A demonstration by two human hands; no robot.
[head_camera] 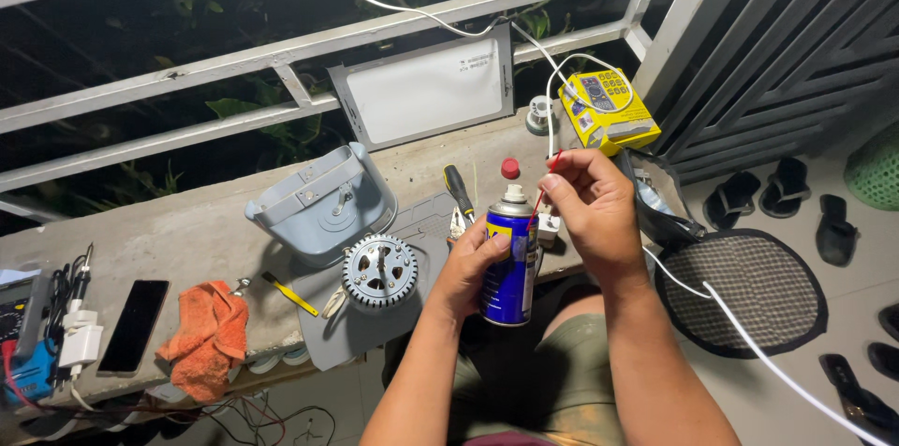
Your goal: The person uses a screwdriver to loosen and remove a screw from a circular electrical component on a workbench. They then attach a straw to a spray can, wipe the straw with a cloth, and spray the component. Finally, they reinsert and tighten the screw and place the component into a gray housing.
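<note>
My left hand (471, 268) grips a blue and yellow spray can (510, 263) upright over my lap, its white nozzle uncovered. My right hand (590, 207) pinches a thin red straw (543, 185) beside the nozzle. The can's red cap (509, 168) lies on the concrete ledge (187, 230) behind it. A round metal fan motor (379, 270) rests on a grey mat (356, 329) just left of the can, with a grey plastic housing (318, 202) behind it.
A screwdriver (458, 191), orange rag (208, 334), black phone (134, 324), white charger (81, 341) and multimeter (19, 319) lie along the ledge. A yellow box (609, 111), solder spool (538, 113), grey panel (426, 90) and white cable (749, 334) sit right. Sandals (758, 193) and a fan grille (744, 291) cover the floor.
</note>
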